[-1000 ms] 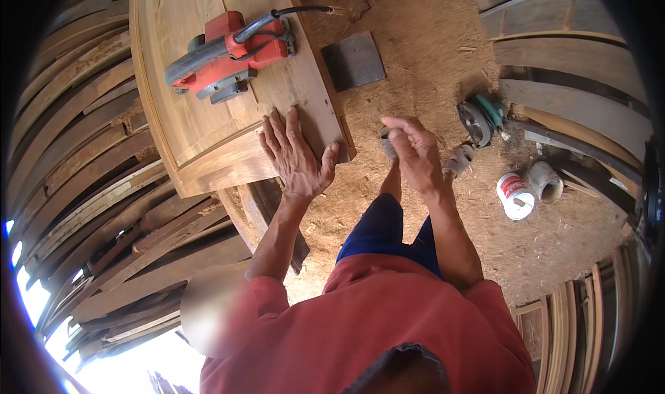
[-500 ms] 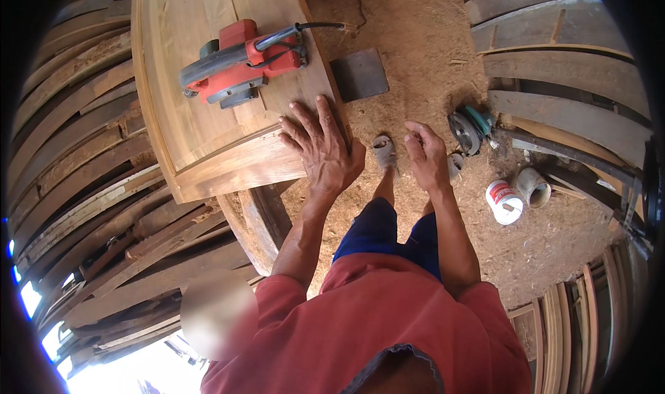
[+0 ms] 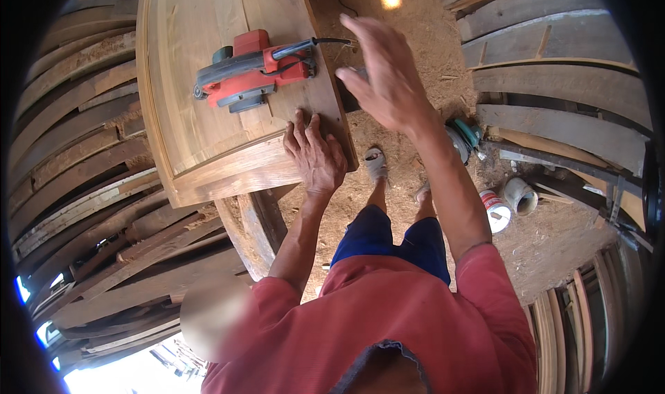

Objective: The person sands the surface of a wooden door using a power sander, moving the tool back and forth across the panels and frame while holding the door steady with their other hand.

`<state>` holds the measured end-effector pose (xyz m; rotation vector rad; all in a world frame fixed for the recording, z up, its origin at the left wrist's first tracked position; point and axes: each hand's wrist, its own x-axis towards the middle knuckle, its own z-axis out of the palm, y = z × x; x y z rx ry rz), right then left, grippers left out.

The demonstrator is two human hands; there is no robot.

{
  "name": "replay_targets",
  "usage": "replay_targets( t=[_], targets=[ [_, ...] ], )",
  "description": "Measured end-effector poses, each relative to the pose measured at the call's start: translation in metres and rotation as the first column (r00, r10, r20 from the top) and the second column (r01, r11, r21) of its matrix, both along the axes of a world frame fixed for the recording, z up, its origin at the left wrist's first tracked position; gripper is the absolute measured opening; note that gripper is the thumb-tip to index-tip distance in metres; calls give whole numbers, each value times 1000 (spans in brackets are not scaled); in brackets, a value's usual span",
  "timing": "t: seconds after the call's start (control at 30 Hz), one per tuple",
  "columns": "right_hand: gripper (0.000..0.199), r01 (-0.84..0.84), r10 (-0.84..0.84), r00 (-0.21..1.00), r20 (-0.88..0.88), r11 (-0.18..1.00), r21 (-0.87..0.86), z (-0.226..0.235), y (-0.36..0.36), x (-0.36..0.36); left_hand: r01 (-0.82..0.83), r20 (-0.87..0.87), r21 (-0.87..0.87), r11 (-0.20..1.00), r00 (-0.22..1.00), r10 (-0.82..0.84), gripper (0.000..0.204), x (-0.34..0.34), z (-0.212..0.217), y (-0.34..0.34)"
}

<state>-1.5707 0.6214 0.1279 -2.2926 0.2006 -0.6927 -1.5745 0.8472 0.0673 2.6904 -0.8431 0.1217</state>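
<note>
Pale, smooth-planed timber fills the upper left of the view: a large wooden panel with a raised frame (image 3: 208, 110), lying flat like a desk top over rough stacked planks (image 3: 90, 186). On it rests a red and grey electric hand planer (image 3: 253, 68), lying on its side a little above our left hand, its black cord (image 3: 332, 42) trailing off toward the panel's right edge.

Our left hand (image 3: 315, 155) lies flat and open on the panel's near right corner, fingers spread and pressing on the wood, gripping nothing. Our right hand (image 3: 388, 72) is up in the air beyond the panel's right edge, fingers loose and open, empty, near the planer's cord end but apart from it.

Below, on the sawdust-covered floor (image 3: 554, 241), we see our sandalled feet (image 3: 377, 164), a green-bodied power tool (image 3: 463, 136) just beside the right forearm in the picture, a white tin with a red band (image 3: 495, 210) and a short grey pipe piece (image 3: 521, 196).

In our judgement the work here is steadying the panel and bringing the free hand to the planer. To do it well, we would keep the left palm firmly down and well clear of the planer's sole, take the planer by its black handle rather than its body, and see that the cord lies free of the panel's edge before the tool is lifted.
</note>
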Motion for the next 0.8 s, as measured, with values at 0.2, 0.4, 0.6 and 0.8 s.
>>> replay_targets(
  t=[0.2, 0.4, 0.6, 0.8],
  targets=[
    [56, -312, 206, 885, -417, 928, -204, 16, 20, 115, -33, -16, -54, 998, 999, 32, 49, -2, 3, -2],
    [50, -443, 420, 678, -603, 888, 122, 9, -2, 118, -79, -85, -132, 988, 994, 68, 49, -5, 1, 6],
    [69, -382, 329, 909, -256, 903, -197, 46, 22, 124, -84, -50, -169, 982, 996, 77, 46, -2, 3, 7],
    [48, -512, 475, 666, -575, 852, 110, 49, 86, 187, -68, -49, -199, 978, 997, 59, 45, -1, 3, 6]
  ],
)
